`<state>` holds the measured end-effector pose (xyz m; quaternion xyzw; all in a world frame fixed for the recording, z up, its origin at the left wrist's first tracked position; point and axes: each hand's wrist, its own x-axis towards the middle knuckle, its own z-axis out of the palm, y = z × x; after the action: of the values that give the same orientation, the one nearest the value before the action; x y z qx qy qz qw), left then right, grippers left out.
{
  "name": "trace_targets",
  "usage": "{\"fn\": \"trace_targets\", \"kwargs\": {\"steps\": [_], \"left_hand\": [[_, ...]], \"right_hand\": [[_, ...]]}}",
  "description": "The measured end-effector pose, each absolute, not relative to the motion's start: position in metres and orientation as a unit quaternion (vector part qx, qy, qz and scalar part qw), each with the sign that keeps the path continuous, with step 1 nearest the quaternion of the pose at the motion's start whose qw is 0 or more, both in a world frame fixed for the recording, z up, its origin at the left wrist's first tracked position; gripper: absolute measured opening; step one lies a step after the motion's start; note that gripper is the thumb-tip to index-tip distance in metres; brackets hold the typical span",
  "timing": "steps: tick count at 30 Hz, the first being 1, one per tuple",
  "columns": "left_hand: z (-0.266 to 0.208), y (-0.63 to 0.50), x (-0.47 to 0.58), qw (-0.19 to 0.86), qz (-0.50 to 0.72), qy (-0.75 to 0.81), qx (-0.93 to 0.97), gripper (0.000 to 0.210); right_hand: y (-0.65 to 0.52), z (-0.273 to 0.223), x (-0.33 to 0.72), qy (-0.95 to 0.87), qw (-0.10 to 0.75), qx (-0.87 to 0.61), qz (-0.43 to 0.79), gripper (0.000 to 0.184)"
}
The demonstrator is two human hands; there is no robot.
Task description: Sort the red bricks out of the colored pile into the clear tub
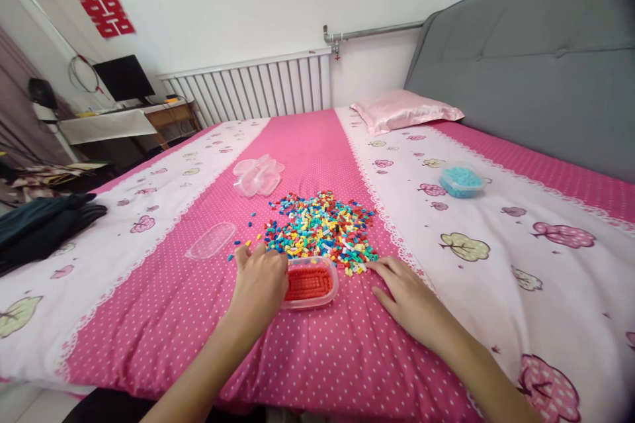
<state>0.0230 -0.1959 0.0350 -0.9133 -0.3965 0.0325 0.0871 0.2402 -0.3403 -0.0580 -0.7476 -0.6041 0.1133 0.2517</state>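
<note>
A clear, oblong plastic tub [310, 304] of small red plastic pieces [311, 282] lies left-to-right along its long axis on the pink dotted bed cover [307, 357]. Our left hand [261, 279] curls at its left end; we cannot tell whether those fingers grip anything. Just beyond the tub spreads a multicoloured plastic-piece heap [320, 221]; our right hand [404, 294], right of the tub, meets its near edge, fingers loosely parted.
</note>
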Motion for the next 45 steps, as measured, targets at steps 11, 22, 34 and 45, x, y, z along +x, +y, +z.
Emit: {"fn": "trace_targets", "kwargs": {"steps": [11,22,34,45], "left_hand": [[0.035,-0.193,0.017,0.066,-0.006,-0.406,-0.911,0.021],[0.048,-0.192,0.005,0.092,-0.026,-0.397,-0.913,0.01],[0.061,-0.191,0.038,0.135,0.161,-0.353,-0.912,0.046],[0.056,-0.189,0.037,0.136,0.151,-0.352,-0.914,0.037]], "right_hand": [[-0.34,-0.056,0.239,-0.603,0.238,-0.753,0.117,0.042],[-0.34,-0.058,0.24,-0.604,0.245,-0.751,0.108,0.041],[-0.341,-0.053,0.238,-0.605,0.234,-0.753,0.108,0.041],[-0.341,-0.052,0.238,-0.603,0.227,-0.757,0.108,0.042]]}}
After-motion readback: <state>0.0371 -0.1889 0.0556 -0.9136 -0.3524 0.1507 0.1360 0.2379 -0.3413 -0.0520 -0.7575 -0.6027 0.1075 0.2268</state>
